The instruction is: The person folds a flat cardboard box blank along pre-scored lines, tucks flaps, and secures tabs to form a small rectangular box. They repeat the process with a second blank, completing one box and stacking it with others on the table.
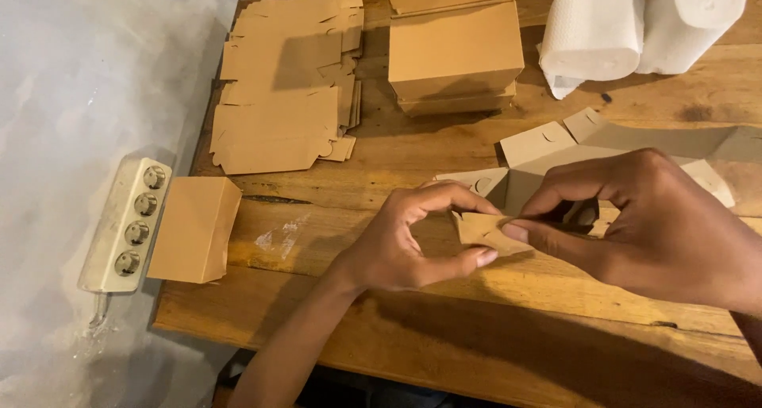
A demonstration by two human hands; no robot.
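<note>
- Brown cardboard flap (482, 232) is pinched from both sides, just above the wooden table (492, 313) near its front edge.
- Left hand (413, 237) is curled into a ring shape, thumb under the flap and index finger arched over onto its top edge.
- Right hand (651, 225) is reached in from the right, fingertips (516, 232) clamped on the flap's right corner.
- Flap belongs to an unfolded box blank (635, 150) spread flat behind the hands; most of the join is hidden by the right hand, so how far it's folded can't be made out.
- Blank runs off the right edge of the shot, and so does the right wrist.
- Flat blanks pile (286, 82) and folded boxes stack (454, 51) are kept well back; one finished box (194, 229) overhangs the left edge beside a power strip (127, 221).
- Paper rolls (635, 31) sit at the far right corner.
- Bare wood is left open between the finished box and the left hand.
</note>
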